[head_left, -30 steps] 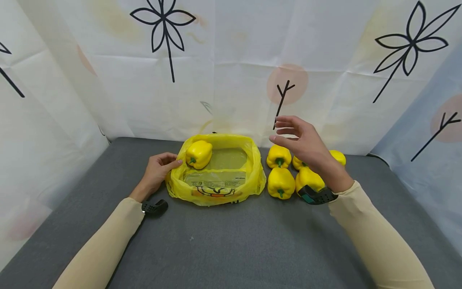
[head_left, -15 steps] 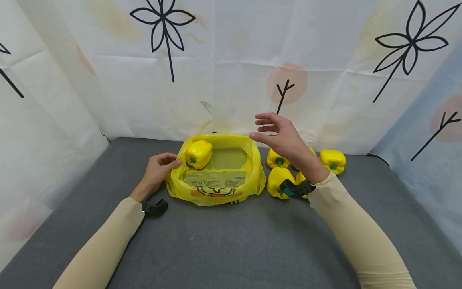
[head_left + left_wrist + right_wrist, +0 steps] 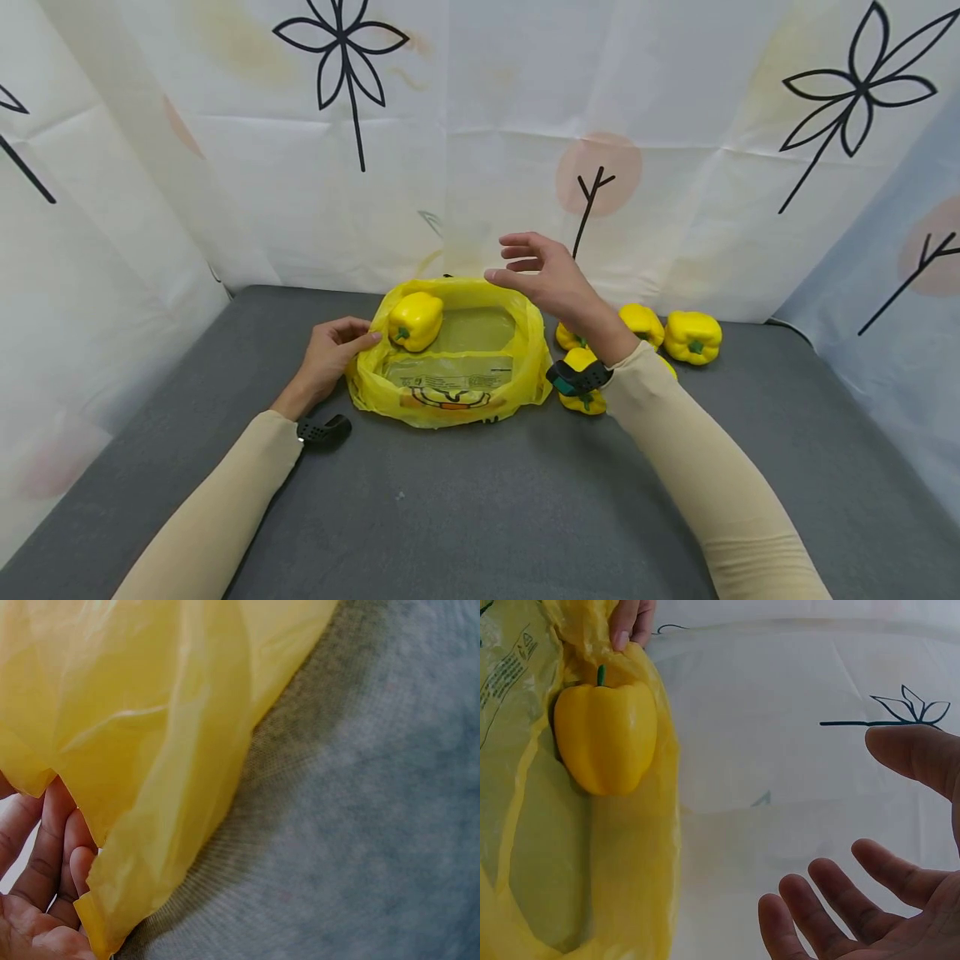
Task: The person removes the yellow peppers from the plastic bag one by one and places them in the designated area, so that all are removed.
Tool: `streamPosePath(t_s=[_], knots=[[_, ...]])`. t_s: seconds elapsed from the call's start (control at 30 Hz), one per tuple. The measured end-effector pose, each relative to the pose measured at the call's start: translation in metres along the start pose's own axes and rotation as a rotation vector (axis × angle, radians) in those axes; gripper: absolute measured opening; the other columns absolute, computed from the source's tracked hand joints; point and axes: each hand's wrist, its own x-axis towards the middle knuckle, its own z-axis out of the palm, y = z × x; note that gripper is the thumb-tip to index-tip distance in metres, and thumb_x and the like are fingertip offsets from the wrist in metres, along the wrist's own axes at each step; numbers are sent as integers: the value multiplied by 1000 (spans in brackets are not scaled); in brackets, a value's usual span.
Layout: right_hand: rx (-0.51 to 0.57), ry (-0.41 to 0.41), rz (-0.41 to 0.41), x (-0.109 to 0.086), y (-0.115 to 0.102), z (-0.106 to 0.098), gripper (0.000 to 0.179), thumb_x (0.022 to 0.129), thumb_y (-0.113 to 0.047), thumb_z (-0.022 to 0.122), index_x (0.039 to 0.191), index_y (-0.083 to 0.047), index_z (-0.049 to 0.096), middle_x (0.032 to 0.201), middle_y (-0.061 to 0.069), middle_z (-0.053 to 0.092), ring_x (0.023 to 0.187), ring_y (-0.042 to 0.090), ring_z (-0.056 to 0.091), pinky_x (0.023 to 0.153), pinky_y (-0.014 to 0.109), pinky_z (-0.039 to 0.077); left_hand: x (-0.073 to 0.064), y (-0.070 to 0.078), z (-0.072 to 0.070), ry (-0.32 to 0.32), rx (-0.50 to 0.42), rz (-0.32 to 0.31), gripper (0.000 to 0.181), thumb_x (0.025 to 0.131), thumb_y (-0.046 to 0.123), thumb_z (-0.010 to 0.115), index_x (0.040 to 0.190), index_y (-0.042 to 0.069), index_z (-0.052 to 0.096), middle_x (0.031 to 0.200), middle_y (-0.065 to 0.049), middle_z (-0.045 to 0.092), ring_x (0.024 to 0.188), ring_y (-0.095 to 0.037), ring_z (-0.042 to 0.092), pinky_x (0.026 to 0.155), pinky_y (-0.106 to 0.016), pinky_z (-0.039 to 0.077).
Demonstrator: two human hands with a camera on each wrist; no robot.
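Note:
In the head view a yellow plastic bag [image 3: 386, 402] lies on the grey table with its mouth spread wide. Inside it, at the left, rests one yellow bell pepper [image 3: 416, 321] with a green stem. My left hand [image 3: 327, 358] pinches the bag's left rim between thumb and fingers. Above the bag's back right rim, my right hand [image 3: 553, 282] is raised and holds nothing. Its fingers [image 3: 847, 904] are apart and loosely bent in the right wrist view. The same pepper [image 3: 607, 739] shows there inside the bag, its stem towards the left hand.
Several more yellow bell peppers [image 3: 693, 337] stand on the table right of the bag, partly hidden behind my right forearm. A white cloth [image 3: 480, 208] with printed flowers hangs behind the table [image 3: 450, 508]. Dark bands [image 3: 581, 377] sit on both wrists.
My right hand has moved left from over the group of peppers to the bag's back right rim, uncovering the rightmost peppers. The left hand, bag and pepper inside look unchanged.

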Motion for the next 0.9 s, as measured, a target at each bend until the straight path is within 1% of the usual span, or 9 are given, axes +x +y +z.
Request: streamPosePath(t_s=[0.17, 0.47, 0.63, 0.9], knots=[[28, -4, 19, 10, 2, 10, 61, 94, -28, 75, 148, -13, 50, 147, 11, 50, 131, 29, 50, 106, 47, 44, 0, 0, 0, 2, -1, -3, 34, 96, 11, 71, 115, -17, 64, 89, 7, 66, 83, -10, 61, 73, -20, 54], [90, -19, 46, 25, 7, 27, 62, 94, -24, 75, 148, -9, 49, 148, 17, 47, 131, 32, 49, 106, 45, 45, 0, -1, 1, 3, -9, -3, 34, 96, 10, 71, 115, -17, 64, 89, 7, 67, 83, -10, 61, 74, -20, 54], [110, -33, 66, 32, 15, 36, 64, 95, -23, 75, 149, -5, 47, 148, 18, 46, 132, 33, 48, 106, 45, 45, -1, 1, 1, 0, -9, 0, 33, 96, 9, 71, 115, -17, 64, 90, 8, 67, 83, -10, 62, 74, -20, 54], [147, -35, 113, 42, 29, 53, 64, 94, -24, 75, 149, -6, 48, 147, 19, 47, 130, 33, 49, 105, 48, 45, -1, 2, 1, 9, -14, 2, 28, 96, 9, 71, 112, -14, 66, 90, 6, 67, 83, -10, 61, 73, -20, 54]])
